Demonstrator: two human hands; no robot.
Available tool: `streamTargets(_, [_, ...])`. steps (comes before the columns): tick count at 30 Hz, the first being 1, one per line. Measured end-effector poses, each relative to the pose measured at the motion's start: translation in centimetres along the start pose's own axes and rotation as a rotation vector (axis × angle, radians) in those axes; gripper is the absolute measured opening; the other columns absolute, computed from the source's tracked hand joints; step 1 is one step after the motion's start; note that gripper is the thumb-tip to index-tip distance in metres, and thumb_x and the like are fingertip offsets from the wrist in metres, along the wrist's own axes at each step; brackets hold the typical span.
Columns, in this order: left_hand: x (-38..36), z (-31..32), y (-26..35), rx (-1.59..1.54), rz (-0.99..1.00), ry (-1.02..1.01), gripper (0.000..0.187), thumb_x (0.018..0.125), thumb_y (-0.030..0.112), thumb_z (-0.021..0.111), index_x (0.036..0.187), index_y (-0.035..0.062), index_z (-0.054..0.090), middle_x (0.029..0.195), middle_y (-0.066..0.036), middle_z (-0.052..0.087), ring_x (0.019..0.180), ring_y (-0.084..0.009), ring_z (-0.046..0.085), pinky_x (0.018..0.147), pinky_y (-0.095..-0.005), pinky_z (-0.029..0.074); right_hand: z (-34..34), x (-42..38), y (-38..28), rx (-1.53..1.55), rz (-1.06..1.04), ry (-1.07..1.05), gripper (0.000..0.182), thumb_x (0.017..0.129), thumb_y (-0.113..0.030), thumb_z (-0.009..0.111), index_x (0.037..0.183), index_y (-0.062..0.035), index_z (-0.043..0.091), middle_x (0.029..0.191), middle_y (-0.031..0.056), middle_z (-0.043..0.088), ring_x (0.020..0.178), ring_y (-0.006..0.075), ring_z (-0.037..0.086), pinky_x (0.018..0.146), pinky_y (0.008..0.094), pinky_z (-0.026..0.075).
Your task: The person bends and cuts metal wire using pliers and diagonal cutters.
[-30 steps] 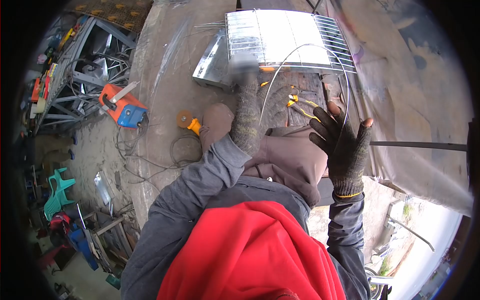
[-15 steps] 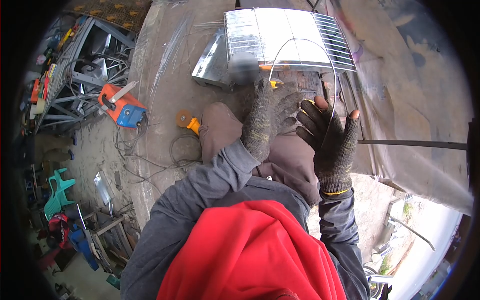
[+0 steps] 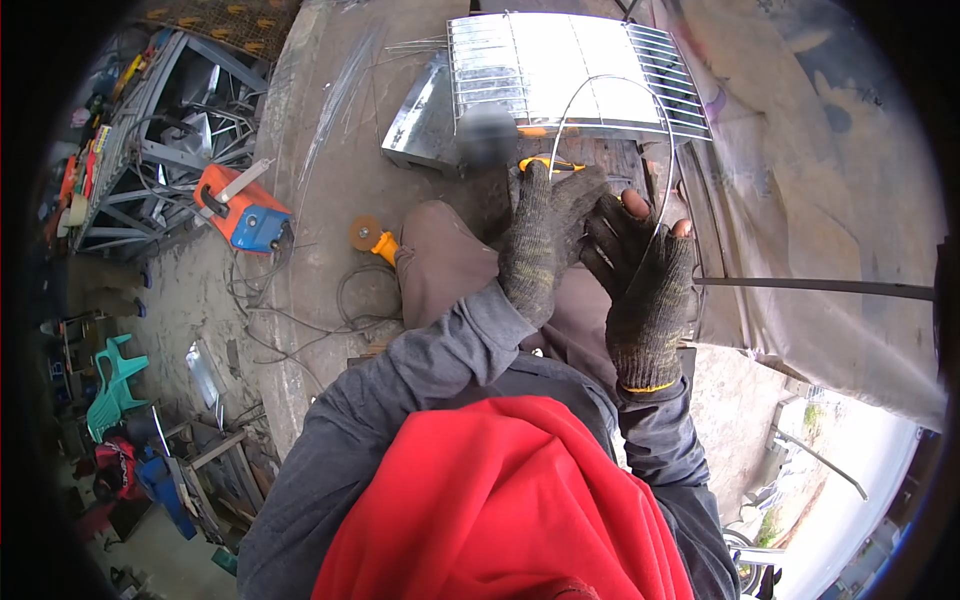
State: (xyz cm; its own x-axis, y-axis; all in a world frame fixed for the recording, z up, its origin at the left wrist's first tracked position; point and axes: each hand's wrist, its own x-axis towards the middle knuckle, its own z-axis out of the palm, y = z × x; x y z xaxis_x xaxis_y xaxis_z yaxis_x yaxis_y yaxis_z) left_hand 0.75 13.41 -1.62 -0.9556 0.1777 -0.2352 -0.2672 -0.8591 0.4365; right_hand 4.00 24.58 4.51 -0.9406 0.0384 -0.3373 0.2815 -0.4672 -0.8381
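Observation:
A thin metal wire (image 3: 612,78), bent into an arch, stands up in front of me with its two ends at my hands. My left hand (image 3: 545,235), in a dark knitted glove, is closed around the left end. On the other side my right hand (image 3: 640,285), gloved with bare fingertips showing, grips the right end. The fingers of both gloves nearly meet between the ends. Just past my left fingertips lies a yellow-orange tool (image 3: 540,163), partly hidden. Behind the arch is a wire rack (image 3: 670,75) with a shiny metal sheet (image 3: 560,50) on it.
An angle grinder (image 3: 375,240) lies by my left knee, its cable looping on the floor. Further left stands an orange and blue machine (image 3: 240,215). A bent metal piece (image 3: 420,120) sits beside the rack. A long bar (image 3: 820,287) extends at the right.
My right hand has moved left and slightly down, toward my left hand. My left hand has shifted a little right. The wire's arch is narrower and sits slightly further right.

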Motion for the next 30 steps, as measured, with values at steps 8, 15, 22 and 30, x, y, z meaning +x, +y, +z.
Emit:
streamTargets(8, [0.0, -0.4, -0.7, 0.291, 0.095, -0.034, 0.062, 0.104, 0.047, 0.036, 0.134, -0.0055, 0.048, 0.13, -0.017, 0.055, 0.123, -0.025, 0.05, 0.111, -0.0358, 0.034, 0.8, -0.5, 0.8, 0.096, -0.043, 0.003, 0.07, 0.098, -0.061, 0.04, 0.138, -0.0043, 0.049, 0.135, 0.0158, 0.056, 0.124, 0.0282, 0.054, 0.106, 0.041, 0.04])
streamTargets(15, [-0.2, 0.4, -1.2, 0.53, 0.311, -0.011, 0.032, 0.099, 0.006, 0.044, 0.13, -0.0018, 0.052, 0.123, -0.014, 0.059, 0.111, -0.0205, 0.059, 0.097, -0.0293, 0.048, 1.0, -0.7, 0.8, 0.143, -0.052, -0.047, 0.064, 0.1, -0.055, 0.041, 0.136, -0.0022, 0.049, 0.134, 0.0188, 0.055, 0.124, 0.0286, 0.055, 0.108, 0.0423, 0.04])
streamTargets(22, [0.6, -1.4, -3.0, 0.7, 0.337, 0.096, 0.031, 0.101, 0.014, 0.044, 0.127, 0.001, 0.054, 0.12, -0.013, 0.059, 0.11, -0.0214, 0.058, 0.099, -0.0325, 0.047, 1.2, -0.7, 1.4, 0.251, -0.077, -0.064, 0.05, 0.103, -0.041, 0.045, 0.132, -0.0008, 0.051, 0.132, 0.0184, 0.057, 0.122, 0.027, 0.056, 0.104, 0.0409, 0.045])
streamTargets(30, [-0.1, 3.0, -4.5, -0.1, 0.161, 0.117, 0.045, 0.105, 0.043, 0.036, 0.124, 0.0076, 0.057, 0.115, -0.008, 0.062, 0.105, -0.0206, 0.059, 0.096, -0.0332, 0.048, 0.4, -0.9, 1.8, 0.291, -0.051, -0.06, 0.047, 0.104, -0.041, 0.043, 0.133, -0.0052, 0.051, 0.13, 0.0123, 0.058, 0.119, 0.0214, 0.056, 0.105, 0.0327, 0.042])
